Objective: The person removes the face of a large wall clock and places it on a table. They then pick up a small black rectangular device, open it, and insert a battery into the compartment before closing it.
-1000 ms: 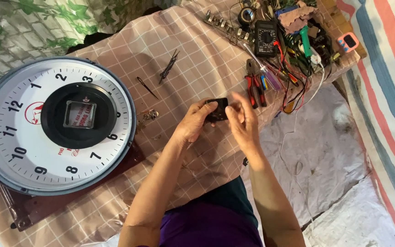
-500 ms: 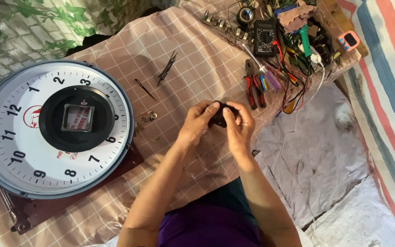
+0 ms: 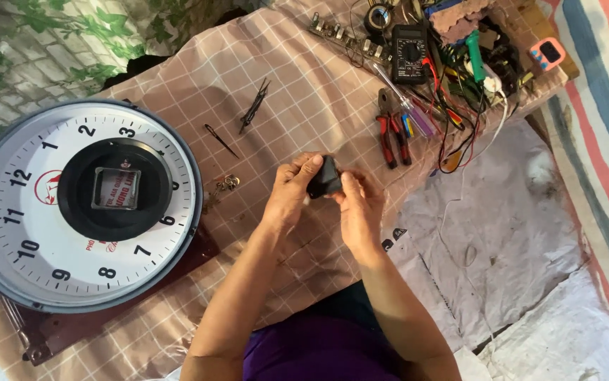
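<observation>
Small black block [image 3: 324, 178], possibly a clock movement though its detail is too small to confirm, is held between both hands above the checked pink cloth [image 3: 304, 77], near the middle of the head view. Left hand [image 3: 292, 189]: fingers curled narrow, thumb and fingertips pinching the block's left side. Right hand [image 3: 358, 204]: fingers folded close, gripping the block's right and lower edge. Both hands touch the block and nearly meet each other.

Round white wall clock [image 3: 82, 204] lies face up at the left, well apart from the hands, a black disc at its centre. Thin black clock hands [image 3: 221, 141] and black tweezers [image 3: 255, 106] lie on the cloth between clock and hands. Red-handled pliers [image 3: 391, 134] sit just right of the hands; black multimeter [image 3: 410, 53] with tangled leads lies beyond them, at the cloth's far edge
</observation>
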